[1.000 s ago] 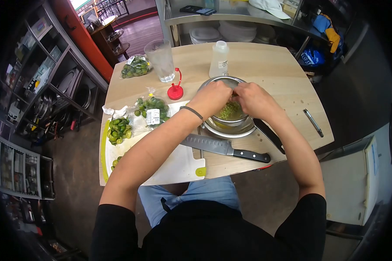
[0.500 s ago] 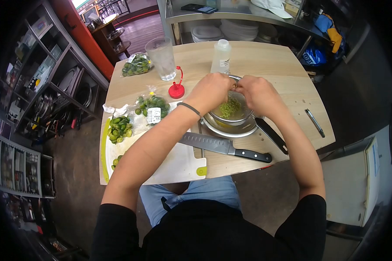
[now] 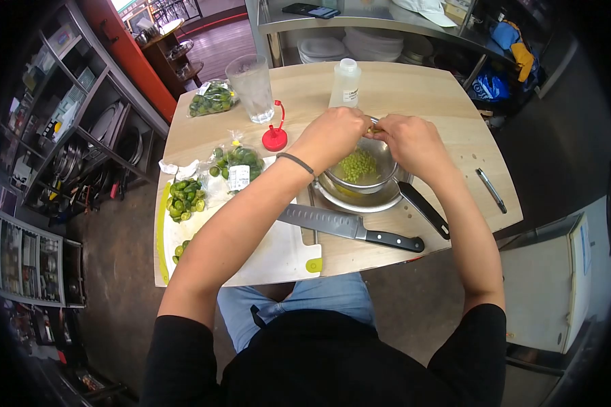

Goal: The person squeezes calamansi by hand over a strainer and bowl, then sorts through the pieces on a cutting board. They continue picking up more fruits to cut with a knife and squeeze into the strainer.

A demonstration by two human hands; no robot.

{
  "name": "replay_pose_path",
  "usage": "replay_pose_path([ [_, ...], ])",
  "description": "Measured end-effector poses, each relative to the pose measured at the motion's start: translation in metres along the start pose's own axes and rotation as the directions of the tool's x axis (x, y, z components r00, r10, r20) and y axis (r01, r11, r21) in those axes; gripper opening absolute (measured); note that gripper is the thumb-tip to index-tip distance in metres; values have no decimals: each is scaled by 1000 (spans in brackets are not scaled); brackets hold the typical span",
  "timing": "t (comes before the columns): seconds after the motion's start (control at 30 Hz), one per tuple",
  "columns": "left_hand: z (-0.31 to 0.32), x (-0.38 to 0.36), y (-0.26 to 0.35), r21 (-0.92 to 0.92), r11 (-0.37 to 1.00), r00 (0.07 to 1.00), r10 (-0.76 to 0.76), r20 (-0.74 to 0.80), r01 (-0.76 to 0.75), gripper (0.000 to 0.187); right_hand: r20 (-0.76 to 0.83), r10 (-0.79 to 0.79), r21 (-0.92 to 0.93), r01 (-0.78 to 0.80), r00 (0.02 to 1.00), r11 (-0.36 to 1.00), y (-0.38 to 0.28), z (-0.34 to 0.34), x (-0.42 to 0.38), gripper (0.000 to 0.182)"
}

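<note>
My left hand point(image 3: 349, 129) and my right hand point(image 3: 407, 139) meet above a mesh strainer point(image 3: 387, 159), fingers closed and pinching a small yellowish lime piece point(image 3: 373, 130), mostly hidden by the fingertips. Pale green seeds and pulp point(image 3: 358, 167) lie in the strainer. It rests over a steel bowl point(image 3: 370, 205), and its black handle point(image 3: 424, 211) points toward me at the right. A chef's knife point(image 3: 346, 227) lies in front of the bowl, blade over the white cutting board point(image 3: 278, 254). Cut small limes point(image 3: 184, 200) are heaped on the board's left side.
Left of the bowl are bagged limes point(image 3: 241, 163), a red squeeze-bottle cap point(image 3: 275, 139) and a tall glass point(image 3: 252, 91). Another lime bag point(image 3: 212, 99) sits farther back. A plastic bottle point(image 3: 346, 85) stands behind my hands. A pen point(image 3: 491, 190) lies near the right edge.
Both hands stay together over the strainer, with the fingers shifting slightly around the lime piece. More of the green pulp in the strainer shows now.
</note>
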State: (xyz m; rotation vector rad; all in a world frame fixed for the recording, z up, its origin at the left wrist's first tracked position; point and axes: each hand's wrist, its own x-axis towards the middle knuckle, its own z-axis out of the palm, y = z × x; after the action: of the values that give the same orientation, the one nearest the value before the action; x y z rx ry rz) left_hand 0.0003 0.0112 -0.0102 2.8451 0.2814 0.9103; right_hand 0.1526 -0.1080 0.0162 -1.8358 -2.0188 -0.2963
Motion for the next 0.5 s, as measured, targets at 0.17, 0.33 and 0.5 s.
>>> replay_pose_path([
  [0.17, 3, 0, -3, 36, 999, 999, 30, 31, -32, 27, 9, -18, -6, 18, 1000, 1000, 3, 4, 1, 9],
  [0.33, 4, 1, -3, 24, 1000, 1000, 7, -5, -7, 27, 49, -20, -14, 21, 999, 1000, -1, -2, 3, 9],
  [0.5, -8, 6, 2, -93, 994, 976, -68, -206, 50, 18, -142, 94, 239, -58, 985, 969, -8, -23, 7, 13],
])
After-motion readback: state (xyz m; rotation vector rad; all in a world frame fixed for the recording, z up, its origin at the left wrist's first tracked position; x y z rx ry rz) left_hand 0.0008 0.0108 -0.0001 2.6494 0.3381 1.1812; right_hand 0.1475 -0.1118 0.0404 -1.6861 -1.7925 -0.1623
